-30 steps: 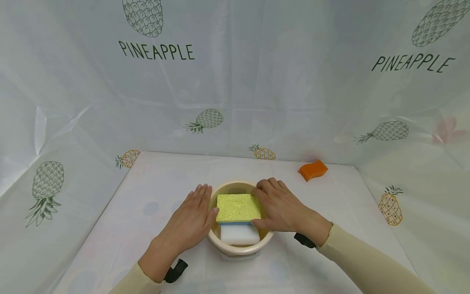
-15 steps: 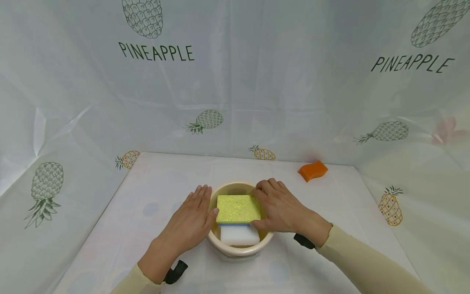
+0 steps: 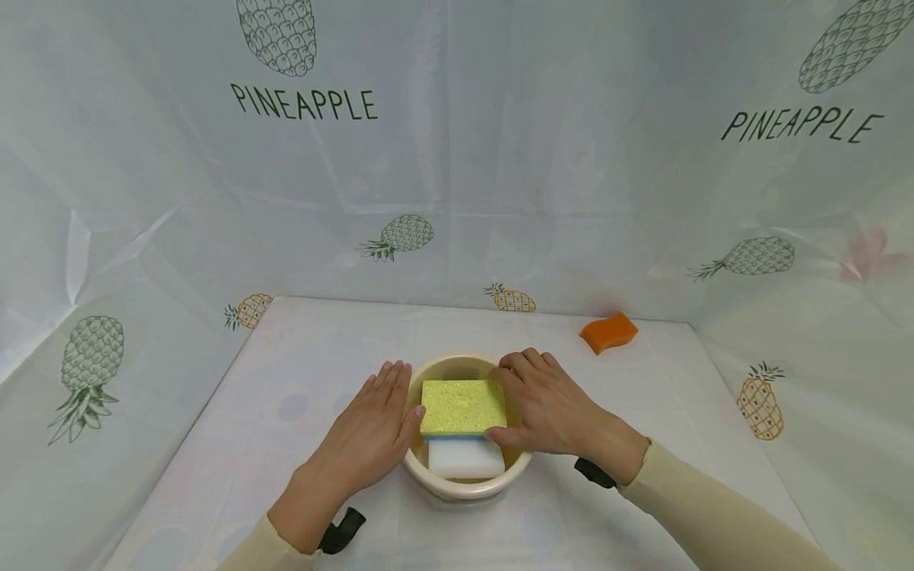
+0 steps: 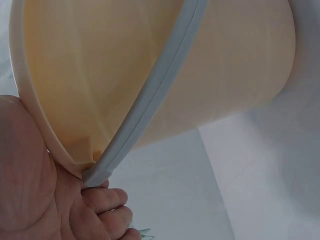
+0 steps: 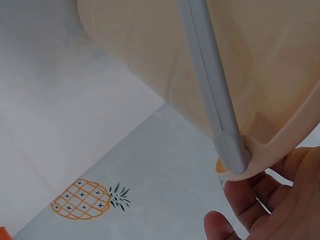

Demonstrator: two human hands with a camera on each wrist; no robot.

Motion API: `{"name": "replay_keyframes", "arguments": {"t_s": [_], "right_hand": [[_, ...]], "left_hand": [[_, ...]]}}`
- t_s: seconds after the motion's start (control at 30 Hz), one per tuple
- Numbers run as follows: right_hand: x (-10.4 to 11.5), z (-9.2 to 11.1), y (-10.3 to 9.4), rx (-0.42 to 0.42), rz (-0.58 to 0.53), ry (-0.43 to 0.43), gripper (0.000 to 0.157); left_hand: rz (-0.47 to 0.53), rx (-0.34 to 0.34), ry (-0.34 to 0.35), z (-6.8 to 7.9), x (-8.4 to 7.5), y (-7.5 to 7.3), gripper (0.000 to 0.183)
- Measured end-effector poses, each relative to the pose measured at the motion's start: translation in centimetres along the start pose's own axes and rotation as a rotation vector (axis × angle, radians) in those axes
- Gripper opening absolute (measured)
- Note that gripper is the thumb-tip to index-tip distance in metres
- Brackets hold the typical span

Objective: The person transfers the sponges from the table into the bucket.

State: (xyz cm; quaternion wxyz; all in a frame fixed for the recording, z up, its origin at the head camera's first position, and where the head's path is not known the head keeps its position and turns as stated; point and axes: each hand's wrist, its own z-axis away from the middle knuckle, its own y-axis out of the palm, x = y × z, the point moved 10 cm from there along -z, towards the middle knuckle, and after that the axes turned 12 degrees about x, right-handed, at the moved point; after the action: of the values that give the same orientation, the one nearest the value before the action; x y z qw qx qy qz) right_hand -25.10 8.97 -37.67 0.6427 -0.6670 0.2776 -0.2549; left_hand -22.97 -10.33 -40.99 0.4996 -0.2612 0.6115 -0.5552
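A cream bucket [image 3: 462, 490] stands at the middle of the table. Inside it lie a yellow sponge [image 3: 462, 406] with a blue underside and, nearer me, a white sponge block [image 3: 466, 458]. My left hand [image 3: 371, 432] lies along the bucket's left side, fingers straight and together, thumb over the rim. In the left wrist view the palm meets the rim beside the grey handle [image 4: 142, 102]. With fingers curled, my right hand [image 3: 546, 404] holds the right rim, its thumb by the yellow sponge's near corner. The right wrist view shows fingers under the rim near the handle's pivot [image 5: 237, 162].
An orange wavy sponge [image 3: 609, 333] rests at the back right of the white-covered table [image 3: 307, 349]. Behind and at both sides hang white sheets [image 3: 457, 159] printed with pineapples. A black strap [image 3: 343, 531] is on the left wrist, and another [image 3: 594, 473] on the right.
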Motion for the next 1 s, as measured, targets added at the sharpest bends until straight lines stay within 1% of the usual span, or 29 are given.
{"name": "replay_keyframes", "arguments": {"t_s": [0.13, 0.27, 0.37, 0.47, 0.67, 0.83, 0.93, 1.0], "right_hand": [[-0.4, 0.2, -0.4, -0.051, 0.011, -0.001, 0.070], [-1.5, 0.6, -1.0, -0.127, 0.011, 0.020, 0.061], [-2.6, 0.8, -1.5, -0.176, 0.002, 0.056, 0.056], [-3.9, 1.0, -1.9, -0.213, 0.000, 0.095, 0.056], [-6.8, 1.6, -2.1, -0.293, 0.054, 0.146, 0.057], [-9.1, 2.4, -1.5, -0.365, 0.129, 0.156, 0.054], [-10.8, 3.0, -0.5, -0.385, 0.162, 0.171, 0.053], [-12.1, 3.5, 0.4, -0.383, 0.176, 0.188, 0.052]], "left_hand": [[0.001, 0.001, -0.002, 0.0, 0.0, 0.0, 0.071], [0.006, -0.006, -0.001, 0.1, 0.0, -0.1, 0.071], [0.009, -0.011, 0.001, 0.2, 0.0, -0.1, 0.071], [0.011, -0.009, 0.000, 0.2, 0.0, -0.1, 0.071], [0.013, -0.014, 0.005, 0.3, 0.1, -0.1, 0.070], [0.011, -0.023, 0.011, 0.2, 0.1, 0.0, 0.070], [0.013, -0.024, 0.013, 0.2, 0.0, 0.0, 0.070], [0.016, -0.023, 0.015, 0.2, 0.0, 0.0, 0.070]]}}
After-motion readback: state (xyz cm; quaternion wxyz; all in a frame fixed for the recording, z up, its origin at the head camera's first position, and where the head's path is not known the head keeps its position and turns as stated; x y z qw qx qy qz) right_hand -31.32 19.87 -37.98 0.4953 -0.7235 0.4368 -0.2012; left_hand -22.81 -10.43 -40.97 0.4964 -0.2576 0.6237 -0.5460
